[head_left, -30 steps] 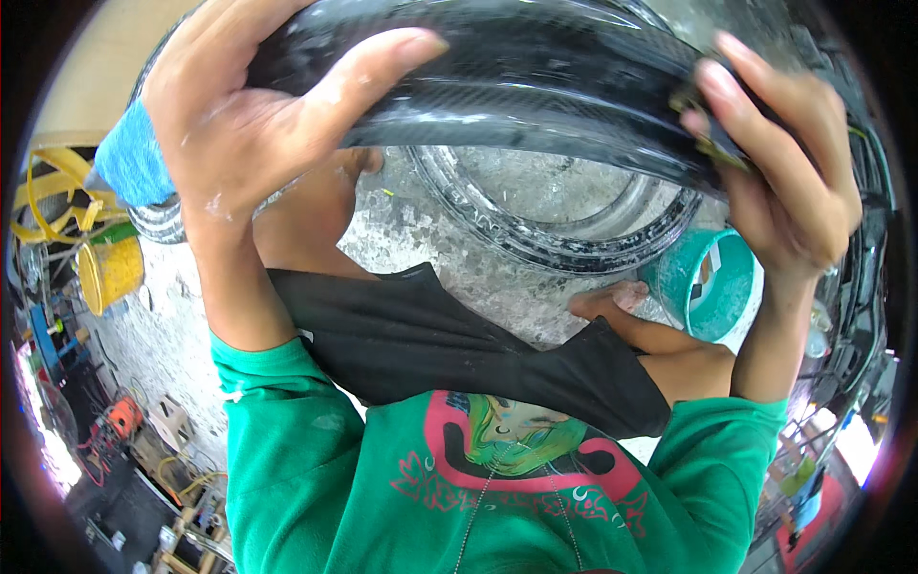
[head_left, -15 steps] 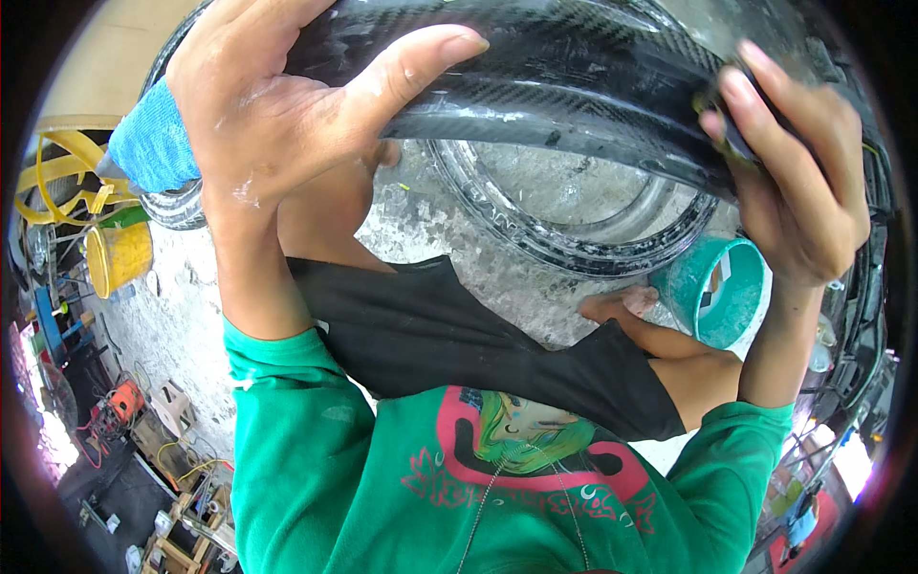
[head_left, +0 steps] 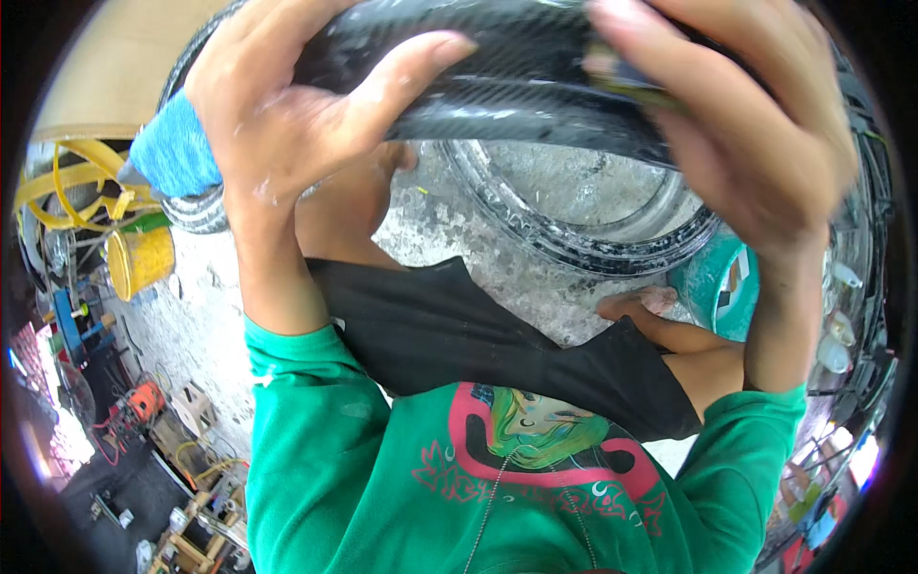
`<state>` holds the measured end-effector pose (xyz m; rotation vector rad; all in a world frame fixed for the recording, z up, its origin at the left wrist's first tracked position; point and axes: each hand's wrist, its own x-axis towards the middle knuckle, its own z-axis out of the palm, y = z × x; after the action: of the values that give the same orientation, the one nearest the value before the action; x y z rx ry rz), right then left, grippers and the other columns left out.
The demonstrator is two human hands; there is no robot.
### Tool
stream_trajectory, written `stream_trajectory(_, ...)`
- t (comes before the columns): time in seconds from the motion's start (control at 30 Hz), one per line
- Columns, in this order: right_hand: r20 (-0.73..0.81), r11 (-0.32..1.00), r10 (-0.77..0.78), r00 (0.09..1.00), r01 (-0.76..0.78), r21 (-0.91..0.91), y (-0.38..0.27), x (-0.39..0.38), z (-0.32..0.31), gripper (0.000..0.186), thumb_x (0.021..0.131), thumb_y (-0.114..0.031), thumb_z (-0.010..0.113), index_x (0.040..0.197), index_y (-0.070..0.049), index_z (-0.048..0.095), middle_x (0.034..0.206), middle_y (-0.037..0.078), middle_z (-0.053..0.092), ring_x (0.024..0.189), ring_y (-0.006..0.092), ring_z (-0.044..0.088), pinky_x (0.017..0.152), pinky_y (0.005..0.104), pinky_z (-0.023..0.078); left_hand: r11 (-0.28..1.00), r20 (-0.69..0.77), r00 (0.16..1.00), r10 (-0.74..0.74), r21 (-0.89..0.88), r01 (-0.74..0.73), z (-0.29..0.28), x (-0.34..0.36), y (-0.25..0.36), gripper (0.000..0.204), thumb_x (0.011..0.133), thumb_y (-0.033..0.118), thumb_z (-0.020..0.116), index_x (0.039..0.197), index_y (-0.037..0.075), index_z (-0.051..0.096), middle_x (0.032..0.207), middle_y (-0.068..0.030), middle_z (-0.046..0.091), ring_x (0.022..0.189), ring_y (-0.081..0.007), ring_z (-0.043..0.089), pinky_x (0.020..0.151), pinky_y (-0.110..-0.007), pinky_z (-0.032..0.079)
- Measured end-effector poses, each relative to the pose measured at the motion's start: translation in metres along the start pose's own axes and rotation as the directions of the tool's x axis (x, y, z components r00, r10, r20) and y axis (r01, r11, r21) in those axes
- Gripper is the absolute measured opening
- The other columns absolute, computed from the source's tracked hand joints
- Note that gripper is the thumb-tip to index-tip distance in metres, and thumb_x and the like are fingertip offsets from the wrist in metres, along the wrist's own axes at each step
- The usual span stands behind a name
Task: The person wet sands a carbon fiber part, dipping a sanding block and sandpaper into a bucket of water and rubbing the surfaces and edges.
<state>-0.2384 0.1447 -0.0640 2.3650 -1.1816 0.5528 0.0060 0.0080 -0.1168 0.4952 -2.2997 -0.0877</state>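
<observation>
A glossy black curved carbon-fibre piece (head_left: 507,67), shaped like part of a wheel rim and smeared with whitish wet marks, spans the top of the view. My left hand (head_left: 277,115) grips its left part, thumb lying along the near face and the other fingers behind. Pinched in my right hand (head_left: 755,124) is a small dark flat pad with a yellowish edge (head_left: 626,78), against the carbon surface. Motion blurs this hand, so the pad's exact kind is unclear. A blue cloth (head_left: 177,143) shows beside my left wrist.
Below the piece, a black ring-shaped rim (head_left: 564,247) lies on the stained grey floor. Right of it stands a teal bucket (head_left: 687,287) with small items inside. At left are a yellow bucket (head_left: 142,263), yellow strips (head_left: 72,187) and an orange tool (head_left: 145,402); cables line the right side.
My right hand has slid left along the carbon piece with the pad, now nearer my left hand. My left hand keeps its grip; the whole view has shifted slightly.
</observation>
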Motion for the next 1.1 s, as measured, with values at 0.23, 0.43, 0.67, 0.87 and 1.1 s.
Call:
stream_trajectory(0.23, 0.057, 0.996, 0.084, 0.995, -0.086, 0.03, 0.012, -0.033, -0.015, 0.037, 0.068, 0.005, 0.082, 0.104, 0.005, 0.075, 0.111, 0.022, 0.072, 0.089, 0.0262, 0.07, 0.077, 0.0342, 0.053, 0.999, -0.017, 1.0, -0.012, -0.035, 0.012, 0.003, 0.01, 0.004, 0.039, 0.071, 0.026, 0.093, 0.089, 0.0, 0.071, 0.074, -0.0062, 0.065, 0.065, -0.0135, 0.061, 0.062, -0.023, 0.048)
stream_trajectory(0.43, -0.029, 0.997, 0.011, 1.0, -0.009, 0.076, -0.007, 0.016, 0.011, 0.036, 0.068, 0.003, 0.084, 0.103, 0.001, 0.075, 0.104, 0.013, 0.072, 0.091, 0.0251, 0.069, 0.08, 0.0302, 0.053, 0.999, 0.008, 0.999, -0.042, 0.009, 0.042, 0.001, 0.0, 0.003, 0.038, 0.071, 0.027, 0.093, 0.088, 0.001, 0.072, 0.074, -0.0058, 0.065, 0.065, -0.0137, 0.06, 0.062, -0.024, 0.048)
stream_trajectory(0.67, 0.053, 0.982, 0.181, 0.982, -0.184, 0.041, 0.012, -0.052, -0.017, 0.034, 0.072, 0.007, 0.081, 0.106, 0.005, 0.074, 0.113, 0.024, 0.072, 0.095, 0.0271, 0.07, 0.082, 0.0327, 0.056, 0.994, -0.094, 0.994, -0.051, -0.103, 0.041, 0.007, 0.009, 0.008, 0.039, 0.07, 0.032, 0.093, 0.086, 0.003, 0.072, 0.073, -0.004, 0.066, 0.062, -0.0138, 0.06, 0.06, -0.026, 0.048)
stream_trajectory(0.87, -0.156, 0.99, 0.078, 0.985, -0.058, 0.126, -0.005, 0.016, 0.035, 0.026, 0.074, -0.004, 0.079, 0.099, -0.004, 0.073, 0.098, 0.008, 0.069, 0.085, 0.0187, 0.064, 0.074, 0.0307, 0.048, 0.996, -0.02, 0.997, -0.068, 0.06, 0.069, 0.002, -0.004, -0.005, 0.038, 0.071, 0.032, 0.092, 0.086, 0.003, 0.073, 0.071, -0.0042, 0.066, 0.062, -0.014, 0.059, 0.06, -0.026, 0.048)
stream_trajectory(1.1, 0.056, 0.966, 0.229, 0.972, -0.234, 0.11, 0.034, -0.083, -0.019, 0.036, 0.078, 0.011, 0.076, 0.113, 0.004, 0.072, 0.123, 0.021, 0.069, 0.106, 0.0267, 0.069, 0.091, 0.0328, 0.055, 1.0, -0.318, 0.948, 0.003, 0.01, 0.001, 0.023, 0.024, 0.034, 0.042, 0.067, 0.029, 0.09, 0.088, -0.001, 0.072, 0.076, -0.0137, 0.068, 0.067, -0.0255, 0.061, 0.063, -0.035, 0.047)
